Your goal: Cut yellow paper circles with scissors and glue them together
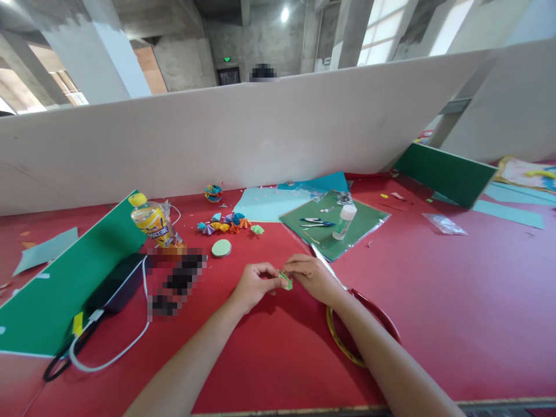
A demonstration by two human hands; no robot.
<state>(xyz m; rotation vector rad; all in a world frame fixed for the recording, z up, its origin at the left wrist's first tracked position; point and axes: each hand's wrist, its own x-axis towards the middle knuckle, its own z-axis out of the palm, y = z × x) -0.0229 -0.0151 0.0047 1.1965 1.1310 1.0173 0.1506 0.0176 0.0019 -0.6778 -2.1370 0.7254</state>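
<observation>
Between my two hands is a small piece of green folded paper (pixel 287 281) with a frilled edge. My left hand (pixel 253 285) is closed, pinching it between thumb and forefinger from the left. From the other side, the bent fingers of my right hand (pixel 313 278) meet its right edge; the right thumb is mostly hidden. A large pair of scissors (pixel 379 308) with red and yellow handles lies under my right wrist, blades pointing away. Several colourful folded paper pieces (pixel 233 227) sit in a cluster beyond my left hand, with a light green one (pixel 257 230) beside them.
A round green disc (pixel 221 248) lies left of centre. A glue stick (pixel 344 222) and pens (pixel 318 222) rest on a green board (pixel 369 218). To the left are a drink bottle (pixel 154 223), a black box (pixel 113 282) and a white cable (pixel 117 360). A white partition (pixel 217 139) stands behind.
</observation>
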